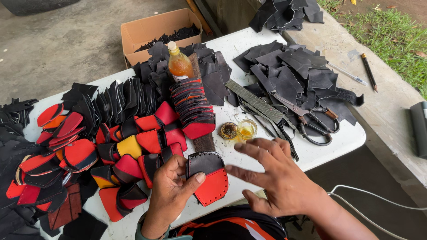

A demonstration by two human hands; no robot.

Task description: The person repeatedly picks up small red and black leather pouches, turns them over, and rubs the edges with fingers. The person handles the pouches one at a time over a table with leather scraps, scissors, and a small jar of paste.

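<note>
The left hand (171,189) grips a red-and-black leather piece (208,178) at the table's (351,138) near edge. The right hand (278,178) hovers beside it, fingers spread, holding nothing.

The piece (208,177) pinned under my left hand (171,189) looks like leather, black half smooth, red half pebbly with stitch holes round the edge; my right hand (275,175) is bare, nothing on it; black scraps (289,71) look matt and a bit suede-y; the table (351,135) is white plastic, lightly textured; scissors (307,118) are dull metal; the bottle (180,64) is clear glossy plastic with amber liquid; the little glass cup (246,129) is shiny; the box (153,29) is plain brown cardboard.
</note>
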